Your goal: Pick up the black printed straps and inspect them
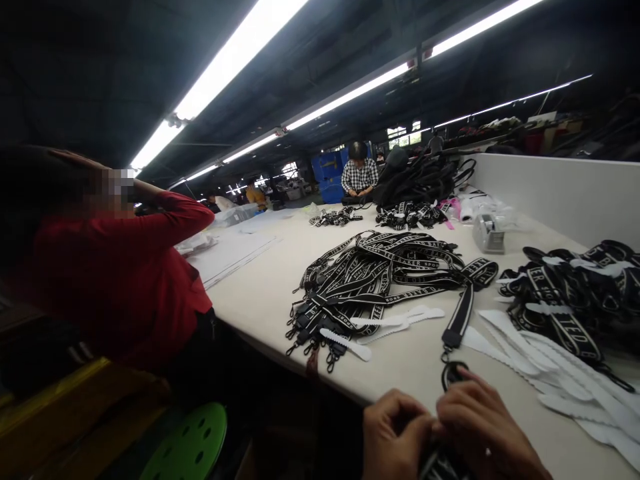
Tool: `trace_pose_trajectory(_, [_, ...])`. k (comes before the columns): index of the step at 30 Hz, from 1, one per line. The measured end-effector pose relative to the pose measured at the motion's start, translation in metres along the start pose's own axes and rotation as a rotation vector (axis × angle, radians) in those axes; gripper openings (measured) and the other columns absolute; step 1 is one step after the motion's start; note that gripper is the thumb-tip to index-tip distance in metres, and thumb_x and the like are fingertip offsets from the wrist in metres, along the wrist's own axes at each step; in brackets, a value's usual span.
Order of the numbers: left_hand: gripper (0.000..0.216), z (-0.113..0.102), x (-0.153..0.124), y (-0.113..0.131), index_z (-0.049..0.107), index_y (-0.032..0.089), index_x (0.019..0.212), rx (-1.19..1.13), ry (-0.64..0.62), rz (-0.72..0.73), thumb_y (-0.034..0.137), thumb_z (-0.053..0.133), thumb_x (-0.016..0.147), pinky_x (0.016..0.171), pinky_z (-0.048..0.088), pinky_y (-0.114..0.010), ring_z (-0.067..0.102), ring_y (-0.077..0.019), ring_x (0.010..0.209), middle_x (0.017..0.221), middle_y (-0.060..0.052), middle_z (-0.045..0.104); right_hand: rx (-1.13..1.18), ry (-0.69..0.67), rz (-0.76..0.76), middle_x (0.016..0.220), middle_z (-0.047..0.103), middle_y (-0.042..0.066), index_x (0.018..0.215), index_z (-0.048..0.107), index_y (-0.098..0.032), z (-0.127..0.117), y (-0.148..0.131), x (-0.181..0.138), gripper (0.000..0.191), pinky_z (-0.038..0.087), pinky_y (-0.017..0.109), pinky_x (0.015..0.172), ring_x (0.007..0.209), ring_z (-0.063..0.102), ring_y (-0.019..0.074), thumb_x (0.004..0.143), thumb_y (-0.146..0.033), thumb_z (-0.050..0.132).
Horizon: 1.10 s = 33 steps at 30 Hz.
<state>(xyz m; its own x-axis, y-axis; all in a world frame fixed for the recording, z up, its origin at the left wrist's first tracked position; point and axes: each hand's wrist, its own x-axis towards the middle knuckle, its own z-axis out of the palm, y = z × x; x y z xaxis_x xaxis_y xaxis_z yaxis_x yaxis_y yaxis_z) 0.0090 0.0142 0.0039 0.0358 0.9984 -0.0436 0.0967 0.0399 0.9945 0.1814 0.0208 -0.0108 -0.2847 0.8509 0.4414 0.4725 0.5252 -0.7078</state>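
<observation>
Both my hands work at the near edge of the white table (260,293). My left hand (393,433) is curled closed, and my right hand (483,433) is curled closed beside it. Between them they grip the end of a black strap with white lettering (463,313) that runs up the table to a metal clasp (453,373) near my fingers. A loose pile of the same straps (385,280) lies in the middle of the table. Bundled straps (575,300) lie at the right, with white paper strips (525,353) beside them.
A person in a red top (120,273) sits at the left edge with arms raised to the head. A green stool (190,447) stands below. A tape dispenser (487,233) and more straps (410,213) lie further back. Another person in a checked shirt (360,175) sits at the far end.
</observation>
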Motion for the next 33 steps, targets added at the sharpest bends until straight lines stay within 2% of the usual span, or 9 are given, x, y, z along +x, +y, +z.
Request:
trace_pose_trajectory(2, [0.019, 0.019, 0.03, 0.0, 0.068, 0.015, 0.07, -0.158, 0.108, 0.092, 0.034, 0.071, 0.074, 0.068, 0.047, -0.027, 0.058, -0.017, 0.071, 0.071, -0.004, 0.066, -0.186, 0.04, -0.226, 0.076, 0.065, -0.003, 0.084, 0.064, -0.029, -0.017, 0.014, 0.035, 0.007, 0.023, 0.043, 0.111, 0.08, 0.058, 0.017, 0.088, -0.025, 0.06])
trace_pose_trajectory(3, [0.02, 0.028, 0.044, -0.006, 0.068, 0.015, 0.07, -0.248, 0.159, 0.079, 0.035, 0.071, 0.072, 0.067, 0.047, -0.027, 0.058, -0.0168, 0.07, 0.071, -0.004, 0.066, -0.267, 0.045, -0.271, 0.074, 0.063, -0.004, 0.082, 0.062, -0.027, -0.02, 0.023, 0.05, 0.011, 0.022, 0.044, 0.11, 0.078, 0.057, 0.0162, 0.09, -0.022, 0.057])
trace_pose_trajectory(7, [0.028, 0.057, 0.085, -0.055, 0.064, 0.013, 0.067, -0.361, 0.289, -0.065, 0.04, 0.072, 0.065, 0.063, 0.046, -0.029, 0.055, -0.0163, 0.063, 0.065, -0.005, 0.063, -0.386, -0.073, -0.115, 0.072, 0.061, -0.002, 0.072, 0.058, -0.022, -0.001, 0.065, 0.074, 0.021, 0.029, 0.047, 0.104, 0.08, 0.057, 0.0174, 0.091, -0.017, 0.051])
trace_pose_trajectory(9, [0.029, 0.061, 0.092, -0.078, 0.063, 0.014, 0.063, -0.332, 0.322, -0.092, 0.041, 0.073, 0.064, 0.059, 0.045, -0.029, 0.052, -0.0157, 0.059, 0.061, -0.004, 0.061, -0.386, -0.118, -0.038, 0.078, 0.064, -0.001, 0.075, 0.06, -0.022, 0.016, 0.08, 0.072, 0.017, 0.033, 0.046, 0.1, 0.086, 0.058, 0.0189, 0.09, -0.016, 0.054])
trace_pose_trajectory(12, [0.022, 0.057, 0.095, -0.097, 0.064, 0.014, 0.06, -0.268, 0.338, -0.101, 0.033, 0.072, 0.065, 0.056, 0.042, -0.027, 0.051, -0.0144, 0.057, 0.059, -0.003, 0.06, -0.444, -0.062, 0.032, 0.09, 0.065, 0.001, 0.075, 0.063, -0.023, 0.034, 0.085, 0.06, 0.015, 0.033, 0.045, 0.099, 0.092, 0.057, 0.021, 0.088, -0.015, 0.058])
trace_pose_trajectory(17, [0.009, 0.045, 0.102, -0.098, 0.066, 0.013, 0.055, -0.164, 0.227, -0.161, 0.015, 0.068, 0.063, 0.046, 0.038, -0.024, 0.047, -0.0116, 0.046, 0.05, -0.001, 0.058, -0.584, 0.048, 0.223, 0.087, 0.061, 0.004, 0.075, 0.065, -0.022, 0.046, 0.066, 0.046, 0.019, 0.036, 0.043, 0.086, 0.092, 0.053, 0.026, 0.088, -0.012, 0.055])
trace_pose_trajectory(22, [0.007, 0.042, 0.103, -0.094, 0.068, 0.012, 0.06, -0.105, 0.146, -0.202, 0.016, 0.067, 0.066, 0.044, 0.042, -0.025, 0.051, -0.0131, 0.045, 0.051, -0.001, 0.06, -0.524, 0.062, 0.346, 0.084, 0.061, 0.004, 0.075, 0.063, -0.021, 0.05, 0.066, 0.042, 0.018, 0.036, 0.04, 0.081, 0.09, 0.054, 0.0252, 0.09, -0.016, 0.053])
trace_pose_trajectory(27, [0.008, 0.044, 0.093, -0.093, 0.067, 0.013, 0.065, -0.023, 0.175, -0.182, 0.016, 0.064, 0.071, 0.053, 0.049, -0.027, 0.061, -0.0169, 0.054, 0.061, -0.004, 0.067, -0.542, 0.109, 0.393, 0.083, 0.06, 0.004, 0.074, 0.061, -0.02, 0.055, 0.066, 0.038, 0.02, 0.036, 0.041, 0.081, 0.088, 0.054, 0.0256, 0.09, -0.016, 0.051])
trace_pose_trajectory(33, [0.015, 0.048, 0.079, -0.089, 0.066, 0.016, 0.066, 0.197, 0.244, -0.03, 0.021, 0.062, 0.079, 0.068, 0.047, -0.03, 0.063, -0.0204, 0.069, 0.07, -0.007, 0.07, -0.53, 0.222, 0.358, 0.083, 0.06, 0.006, 0.074, 0.058, -0.023, 0.066, 0.07, 0.027, 0.018, 0.038, 0.042, 0.077, 0.087, 0.054, 0.0273, 0.09, -0.02, 0.05])
